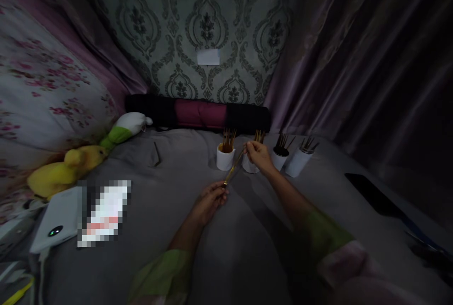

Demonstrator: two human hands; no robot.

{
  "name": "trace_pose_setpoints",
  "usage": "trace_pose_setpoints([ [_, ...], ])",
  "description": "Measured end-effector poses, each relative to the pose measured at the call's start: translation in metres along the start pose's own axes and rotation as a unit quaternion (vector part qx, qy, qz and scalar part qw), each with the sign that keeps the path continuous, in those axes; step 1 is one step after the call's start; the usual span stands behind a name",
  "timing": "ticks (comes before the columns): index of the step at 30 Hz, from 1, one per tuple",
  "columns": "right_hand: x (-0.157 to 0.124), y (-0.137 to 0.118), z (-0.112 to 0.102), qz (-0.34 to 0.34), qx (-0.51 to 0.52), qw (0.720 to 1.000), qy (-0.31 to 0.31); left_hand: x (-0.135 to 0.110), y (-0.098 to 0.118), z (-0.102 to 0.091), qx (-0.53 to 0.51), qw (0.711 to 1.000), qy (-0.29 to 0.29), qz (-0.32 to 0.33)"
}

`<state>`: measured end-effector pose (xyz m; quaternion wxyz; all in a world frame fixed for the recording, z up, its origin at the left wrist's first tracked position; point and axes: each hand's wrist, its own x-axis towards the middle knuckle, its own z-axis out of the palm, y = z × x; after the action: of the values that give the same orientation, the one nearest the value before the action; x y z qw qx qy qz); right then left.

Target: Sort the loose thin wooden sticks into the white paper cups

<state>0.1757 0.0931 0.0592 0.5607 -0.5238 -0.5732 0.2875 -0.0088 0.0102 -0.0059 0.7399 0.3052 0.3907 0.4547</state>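
A slender yellow-gold paintbrush (pixel 232 171) slants between my two hands above the grey sheet. My left hand (pixel 209 200) pinches its lower end, near a shiny gold band. Closed on the upper end are the fingers of my right hand (pixel 258 155). Just left of that hand stands a white cup (pixel 225 159) with several thin brown sticks upright in it. A second white cup (pixel 250 167), also with sticks, is partly hidden behind my right hand. To the right are a third cup (pixel 278 160) and a tilted-looking white holder (pixel 299 162), both with thin sticks.
A black-and-maroon bolster (pixel 201 113) lies along the wall. Yellow (pixel 67 173) and white-green (pixel 128 125) plush toys, a white power bank (pixel 60 217) with a cable, and a blurred-out packet (pixel 106 213) are left. A dark phone-like slab (pixel 371 195) lies right.
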Motion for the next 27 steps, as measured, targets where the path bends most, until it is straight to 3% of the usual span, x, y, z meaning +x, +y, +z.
trace_pose_setpoints([
  [21,0.006,-0.007,-0.007,0.030,0.032,0.999,-0.018,0.002,0.001,-0.001,-0.022,0.999,0.007,-0.022],
  [27,0.012,-0.013,-0.009,0.011,0.027,0.999,-0.014,0.006,-0.001,-0.007,-0.053,0.998,0.000,-0.027],
])
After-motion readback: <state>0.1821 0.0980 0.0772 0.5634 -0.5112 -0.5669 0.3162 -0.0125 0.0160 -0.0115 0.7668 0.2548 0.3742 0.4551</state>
